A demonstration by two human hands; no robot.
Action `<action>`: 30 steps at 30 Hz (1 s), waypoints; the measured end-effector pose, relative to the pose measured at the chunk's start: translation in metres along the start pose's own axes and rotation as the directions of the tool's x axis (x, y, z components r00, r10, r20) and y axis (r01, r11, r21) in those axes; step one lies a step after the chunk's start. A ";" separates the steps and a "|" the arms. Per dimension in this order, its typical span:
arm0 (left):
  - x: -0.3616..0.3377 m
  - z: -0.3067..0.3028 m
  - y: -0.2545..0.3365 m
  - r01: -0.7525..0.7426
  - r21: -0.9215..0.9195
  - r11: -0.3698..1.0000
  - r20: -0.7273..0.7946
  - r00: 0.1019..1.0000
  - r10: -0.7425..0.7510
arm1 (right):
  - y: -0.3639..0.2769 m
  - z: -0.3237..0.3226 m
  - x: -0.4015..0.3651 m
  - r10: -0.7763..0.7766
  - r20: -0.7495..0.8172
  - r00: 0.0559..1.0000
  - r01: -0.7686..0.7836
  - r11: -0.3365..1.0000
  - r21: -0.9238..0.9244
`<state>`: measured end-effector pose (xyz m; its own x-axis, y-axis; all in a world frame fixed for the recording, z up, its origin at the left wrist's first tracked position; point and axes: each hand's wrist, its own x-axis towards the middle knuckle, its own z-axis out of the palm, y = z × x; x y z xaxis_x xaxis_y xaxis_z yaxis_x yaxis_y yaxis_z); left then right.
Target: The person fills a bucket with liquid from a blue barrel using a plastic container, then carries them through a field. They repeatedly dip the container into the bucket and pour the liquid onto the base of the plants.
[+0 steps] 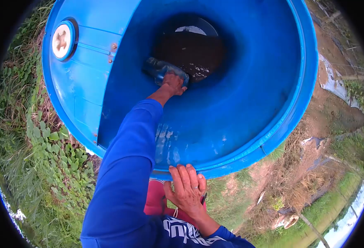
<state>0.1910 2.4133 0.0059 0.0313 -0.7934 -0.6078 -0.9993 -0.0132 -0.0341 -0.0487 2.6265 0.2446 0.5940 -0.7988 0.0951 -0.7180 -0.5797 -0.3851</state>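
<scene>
My left hand [174,84] reaches deep into a blue plastic drum [239,103], its fingers closed on a clear plastic bottle [161,68]. The bottle lies tilted on its side at the edge of the dark water [190,51] in the drum's bottom; its far end is in shadow. On the near rim rests my right hand [186,188], fingers stretched side by side over the edge, thumb out to the left, a ring on one finger. Part of the drum's top is cut away, and a white cap [63,40] sits in the remaining part.
Green leafy plants [51,153] and grass grow along the left. To the right are bare soil, dry grass [310,177] and a pale plastic sheet [335,84]. A wooden pole [314,229] stands at lower right. The cut lid's straight edge borders the opening on the left.
</scene>
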 end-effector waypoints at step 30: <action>0.168 0.170 -0.012 -0.143 0.185 0.972 0.013 0.990 0.143 | -0.006 0.001 -0.046 0.043 0.517 0.855 0.137 0.942 -0.305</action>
<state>0.2118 2.3832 -0.2304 -0.1121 -0.7793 -0.6166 -0.9726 0.2132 -0.0925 -0.0705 2.6669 0.2414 0.6647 -0.6248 -0.4096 -0.7057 -0.7051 -0.0697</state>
